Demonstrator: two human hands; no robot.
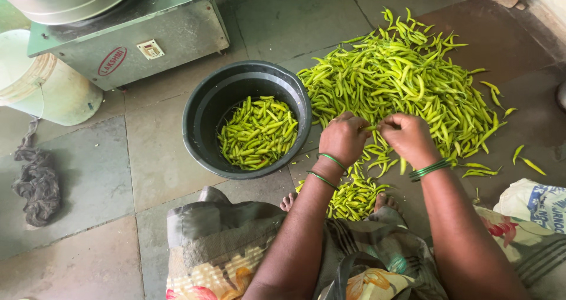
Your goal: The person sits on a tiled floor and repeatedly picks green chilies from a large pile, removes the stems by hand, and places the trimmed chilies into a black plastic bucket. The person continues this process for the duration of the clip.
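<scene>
A: What are the hands doing?

B: The left hand (344, 138) and the right hand (408, 138) are meeting over the near edge of the chilli pile (395, 79). Both are pinching one green chilli (371, 126) between them, the fingers of each hand closing on an end of it.

A: Where is that chilli sitting?

B: It is hanging in the air between the two hands, just above the loose chillies lying on the floor (159, 152). It is small, so I cannot tell how firmly each hand is gripping.

A: And what is lying around it?

B: A black tub (203, 99) is standing just left of the left hand, holding a layer of green chillies in its bottom. A smaller heap (352, 197) is lying between the person's bare feet, right beneath the wrists. Green bangles (430, 169) are circling both wrists.

A: Anything farther off?

B: A grey metal machine (135, 46) is standing at the top left, with a pale bucket (41, 87) beside it. A dark rag (36, 182) is lying on the floor at the left, well apart from the hands. A printed sack (533, 202) is showing at the right edge.
</scene>
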